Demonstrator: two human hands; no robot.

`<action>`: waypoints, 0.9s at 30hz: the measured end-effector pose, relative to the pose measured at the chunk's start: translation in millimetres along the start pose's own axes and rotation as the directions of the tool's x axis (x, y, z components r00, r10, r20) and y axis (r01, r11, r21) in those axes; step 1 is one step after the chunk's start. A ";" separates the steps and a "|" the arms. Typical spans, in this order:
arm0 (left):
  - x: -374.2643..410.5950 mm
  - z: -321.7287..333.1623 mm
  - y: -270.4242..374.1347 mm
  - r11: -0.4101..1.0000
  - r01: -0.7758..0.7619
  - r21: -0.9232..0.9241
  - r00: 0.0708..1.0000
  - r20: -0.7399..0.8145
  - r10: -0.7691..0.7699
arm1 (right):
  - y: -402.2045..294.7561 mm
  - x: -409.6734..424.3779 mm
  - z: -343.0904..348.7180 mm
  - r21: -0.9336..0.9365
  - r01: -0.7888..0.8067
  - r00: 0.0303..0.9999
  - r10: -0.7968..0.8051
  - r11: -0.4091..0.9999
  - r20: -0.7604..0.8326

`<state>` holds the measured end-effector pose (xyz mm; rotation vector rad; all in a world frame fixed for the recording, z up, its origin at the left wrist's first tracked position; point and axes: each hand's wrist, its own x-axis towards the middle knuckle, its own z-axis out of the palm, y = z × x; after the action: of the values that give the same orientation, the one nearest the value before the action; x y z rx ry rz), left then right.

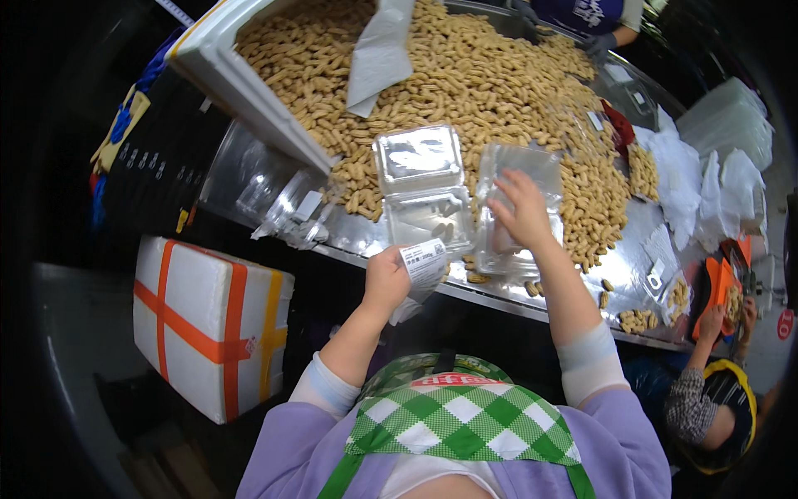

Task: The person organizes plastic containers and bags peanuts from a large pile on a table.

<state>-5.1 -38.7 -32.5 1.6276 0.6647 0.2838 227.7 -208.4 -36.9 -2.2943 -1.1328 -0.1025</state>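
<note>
My left hand (386, 279) is closed on a strip of printed labels (426, 265) at the near edge of the steel table (355, 234). An opened clear plastic clamshell box (425, 187) lies just beyond it. My right hand (520, 206), fingers spread, rests on or just over a second opened clear clamshell (530, 163); whether it touches the plastic, I cannot tell. A large heap of unshelled peanuts (474, 93) spreads behind both boxes, with a few loose peanuts (478, 277) near the front edge.
A tipped white foam box (262, 93) stands at the heap's left. Plastic packaging (299, 209) lies below it. A taped foam box (199, 324) is left of me. White bags (676, 181) lie right. Co-workers' gloved hand (601, 47) and bare hand (712, 323) are at the table.
</note>
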 end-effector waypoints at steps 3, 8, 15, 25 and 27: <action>-3.1 -7.8 13.6 1.000 -0.014 0.012 1.000 0.006 0.014 | -81.0 -27.5 -1.1 0.814 -0.325 0.928 -0.003 0.482 0.372; -12.3 -19.7 14.9 0.830 -0.277 0.484 0.943 -0.029 0.331 | -123.8 -42.0 21.2 0.844 -0.514 0.852 -0.023 0.152 0.523; -21.3 -46.1 -6.3 0.628 -0.270 0.730 0.950 0.094 0.298 | -98.9 -35.2 18.1 0.809 -0.508 0.858 0.251 0.295 0.448; -2.9 -27.6 -13.2 0.494 -0.466 0.734 0.869 0.274 0.412 | -62.8 17.9 99.3 0.491 -0.540 0.825 0.314 0.683 0.470; 5.6 -23.1 -14.9 0.488 -0.466 0.738 0.873 0.292 0.391 | -60.4 17.0 104.9 0.479 -0.536 0.828 0.322 0.695 0.460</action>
<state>-17.0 -16.0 -43.8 2.6867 0.2813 0.2919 174.7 -112.6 -91.3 -1.9549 -0.5932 0.7705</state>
